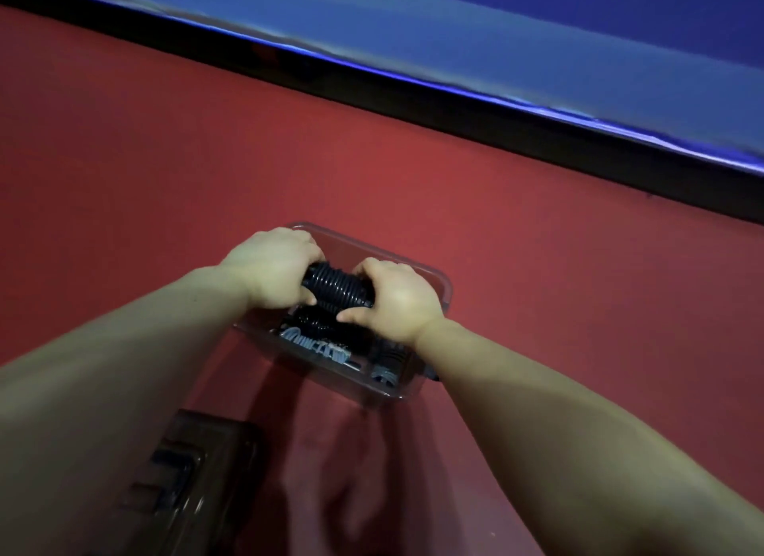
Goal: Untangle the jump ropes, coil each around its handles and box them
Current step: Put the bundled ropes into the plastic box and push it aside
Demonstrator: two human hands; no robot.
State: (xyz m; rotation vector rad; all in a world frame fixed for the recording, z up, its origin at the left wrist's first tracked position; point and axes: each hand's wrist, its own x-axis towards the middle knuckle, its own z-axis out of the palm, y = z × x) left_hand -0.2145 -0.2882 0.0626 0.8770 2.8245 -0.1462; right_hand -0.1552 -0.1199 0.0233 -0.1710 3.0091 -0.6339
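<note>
Between the two hands sits a black coiled jump rope point(337, 286), wound tight into a ribbed bundle. The left hand point(273, 268) curls round its left end and the right hand point(392, 295) round its right end, fingers over the top, thumbs on the near side, both closed firmly on it. Directly under the grip a clear plastic box point(442, 291) stands on the red floor point(165, 162). Beneath the held bundle, inside the box, lie more coiled ropes point(318, 340), dark and grey. Nearer the person, left of the grip, a dark blurred slab is probably the box lid point(198, 473). Beyond the grip runs a blue mat point(537, 38).
</note>
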